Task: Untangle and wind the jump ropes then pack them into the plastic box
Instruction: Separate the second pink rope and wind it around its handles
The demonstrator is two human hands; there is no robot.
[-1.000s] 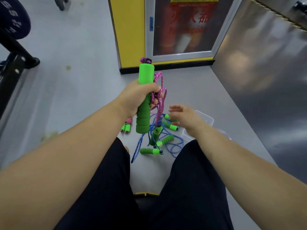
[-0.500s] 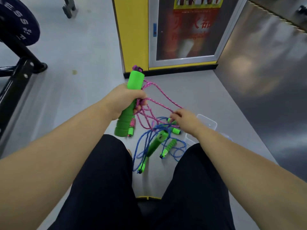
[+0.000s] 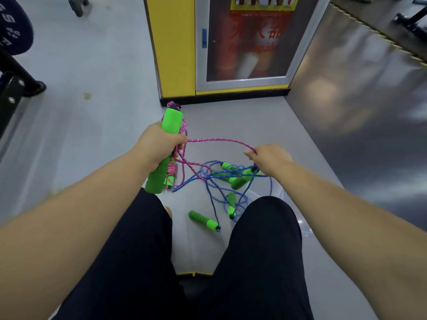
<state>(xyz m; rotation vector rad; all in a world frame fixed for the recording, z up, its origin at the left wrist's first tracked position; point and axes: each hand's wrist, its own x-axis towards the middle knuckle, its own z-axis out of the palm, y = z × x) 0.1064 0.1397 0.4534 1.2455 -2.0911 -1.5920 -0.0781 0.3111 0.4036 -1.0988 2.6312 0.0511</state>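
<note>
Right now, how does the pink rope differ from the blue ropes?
The pink rope is lifted and stretched between the left hand and right hand; the blue ropes lie mostly on the floor. Pink is one strand there; blue is a tangle. Both have green handles.

Both bare forearms reach forward over the dark-trousered thighs. The left hand [image 3: 159,144] is fisted, knuckles up, around a handle [image 3: 166,144] — held nearly upright. The right hand [image 3: 270,157], set apart at about the same height, pinches a cord [image 3: 221,140] — fingers curled under.
</note>
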